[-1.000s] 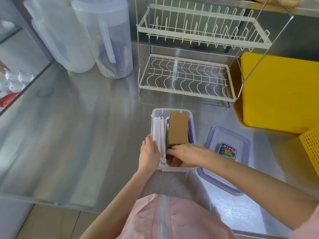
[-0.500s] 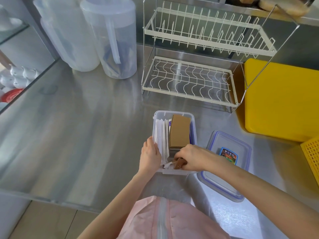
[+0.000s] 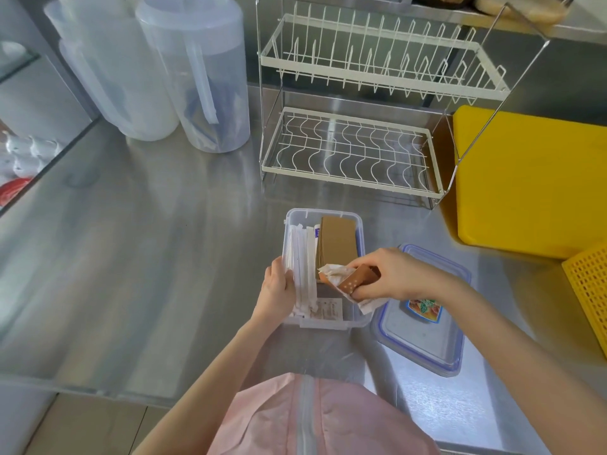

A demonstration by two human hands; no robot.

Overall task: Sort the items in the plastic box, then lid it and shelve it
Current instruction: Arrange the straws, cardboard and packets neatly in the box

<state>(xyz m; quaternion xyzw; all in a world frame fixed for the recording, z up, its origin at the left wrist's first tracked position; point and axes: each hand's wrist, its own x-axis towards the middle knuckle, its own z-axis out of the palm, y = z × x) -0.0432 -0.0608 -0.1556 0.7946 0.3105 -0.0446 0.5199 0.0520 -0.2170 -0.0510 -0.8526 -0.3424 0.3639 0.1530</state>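
Note:
A clear plastic box (image 3: 360, 231) stands on the steel counter in front of me. Inside it, white paper-wrapped sticks (image 3: 303, 257) stand along the left wall and a brown cardboard stack (image 3: 337, 246) stands at the middle. My left hand (image 3: 275, 289) presses against the white sticks at the box's left side. My right hand (image 3: 391, 274) holds a small brown packet with white dots (image 3: 353, 282) together with crumpled white paper (image 3: 335, 273), lifted above the box's near right part. The box's clear lid with a blue rim (image 3: 423, 343) lies flat on the counter to the right.
A white wire dish rack (image 3: 351, 152) stands behind the box. Two large translucent pitchers (image 3: 193, 77) are at the back left. A yellow board (image 3: 532, 178) and a yellow basket (image 3: 588, 284) sit at the right. The counter's front edge runs just before my body.
My right hand has drawn the brown packet and white paper up out of the box's near end. My left hand has stayed at the white sticks.

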